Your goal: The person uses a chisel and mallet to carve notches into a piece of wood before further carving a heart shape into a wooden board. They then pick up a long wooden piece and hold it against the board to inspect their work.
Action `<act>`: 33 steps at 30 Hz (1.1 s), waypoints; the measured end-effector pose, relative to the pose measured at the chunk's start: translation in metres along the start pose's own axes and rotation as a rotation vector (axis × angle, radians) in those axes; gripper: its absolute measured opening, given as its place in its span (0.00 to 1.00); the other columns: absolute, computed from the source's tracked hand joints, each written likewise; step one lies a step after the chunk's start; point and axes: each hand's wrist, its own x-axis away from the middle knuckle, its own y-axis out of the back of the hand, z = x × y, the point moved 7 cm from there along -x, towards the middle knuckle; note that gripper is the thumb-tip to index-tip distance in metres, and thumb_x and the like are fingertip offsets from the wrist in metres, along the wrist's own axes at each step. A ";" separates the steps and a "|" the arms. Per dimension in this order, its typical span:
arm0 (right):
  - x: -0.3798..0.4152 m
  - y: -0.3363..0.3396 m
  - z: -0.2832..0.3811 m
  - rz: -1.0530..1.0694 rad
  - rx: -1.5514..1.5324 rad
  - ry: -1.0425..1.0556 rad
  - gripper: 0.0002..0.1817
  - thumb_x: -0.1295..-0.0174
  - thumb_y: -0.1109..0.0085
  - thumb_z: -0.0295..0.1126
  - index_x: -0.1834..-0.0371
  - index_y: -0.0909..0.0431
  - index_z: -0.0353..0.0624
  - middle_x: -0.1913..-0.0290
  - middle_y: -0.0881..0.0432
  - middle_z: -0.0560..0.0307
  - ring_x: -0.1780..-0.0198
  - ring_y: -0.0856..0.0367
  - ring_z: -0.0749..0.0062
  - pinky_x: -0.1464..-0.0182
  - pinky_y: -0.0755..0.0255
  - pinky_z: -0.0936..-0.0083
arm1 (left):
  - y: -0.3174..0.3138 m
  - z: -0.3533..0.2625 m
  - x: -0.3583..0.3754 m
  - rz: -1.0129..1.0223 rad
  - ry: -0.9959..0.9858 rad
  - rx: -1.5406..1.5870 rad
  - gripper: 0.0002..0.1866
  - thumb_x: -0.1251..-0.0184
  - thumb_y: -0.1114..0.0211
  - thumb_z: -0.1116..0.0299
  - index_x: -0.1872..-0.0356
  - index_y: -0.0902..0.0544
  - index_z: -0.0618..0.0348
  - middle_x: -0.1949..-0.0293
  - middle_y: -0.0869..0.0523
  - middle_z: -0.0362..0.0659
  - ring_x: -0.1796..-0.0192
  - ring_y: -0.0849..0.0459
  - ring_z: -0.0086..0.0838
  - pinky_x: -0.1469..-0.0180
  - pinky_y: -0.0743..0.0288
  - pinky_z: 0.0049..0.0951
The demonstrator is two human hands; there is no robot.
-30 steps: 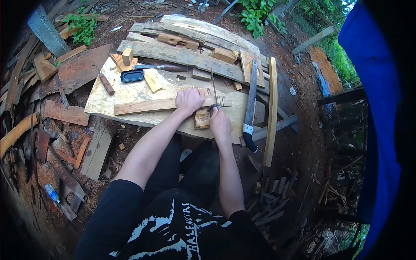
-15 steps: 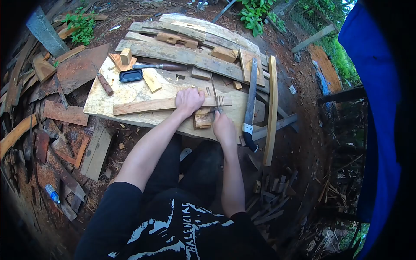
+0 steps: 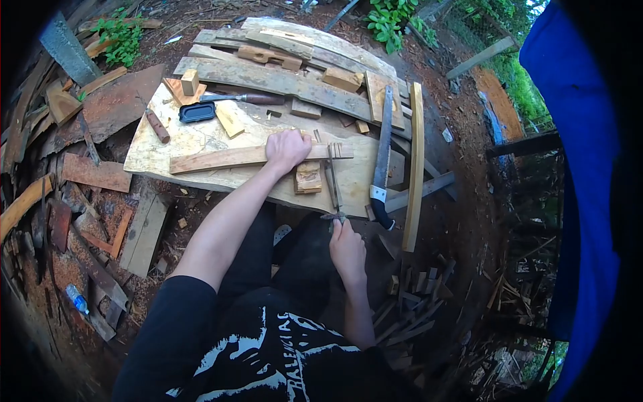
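My left hand (image 3: pixel 288 150) is closed over a long wooden strip (image 3: pixel 224 159) and presses it on the slab bench top (image 3: pixel 151 151). Several thin cuts cross the strip near its right end. My right hand (image 3: pixel 347 249) grips a thin saw (image 3: pixel 334 184) by its near end, below the bench's front edge. The blade runs away from me across the strip, just left of the cuts. A small wooden block (image 3: pixel 309 179) lies on the near side of the strip, between my left hand and the blade.
A larger handsaw (image 3: pixel 384 147) and a long upright-lying batten (image 3: pixel 415 167) are on the right. A chisel (image 3: pixel 258 99), a black tray (image 3: pixel 197 112), a brown handle (image 3: pixel 158 126) and a wood wedge (image 3: pixel 230 119) lie behind the strip. Planks (image 3: pixel 268 79) cover the back.
My right hand has moved back toward my body with the saw, and more of the blade shows on the near side of the strip. My left hand stays on the strip.
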 end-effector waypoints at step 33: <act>-0.025 -0.029 0.006 -0.057 -0.028 -0.017 0.22 0.19 0.58 0.46 0.52 0.22 0.37 0.63 0.15 0.26 0.55 0.17 0.26 0.51 0.27 0.35 | -0.001 0.005 0.002 -0.022 -0.009 0.048 0.29 0.32 0.48 0.50 0.67 0.09 0.68 0.64 0.10 0.63 0.58 0.09 0.53 0.51 0.17 0.49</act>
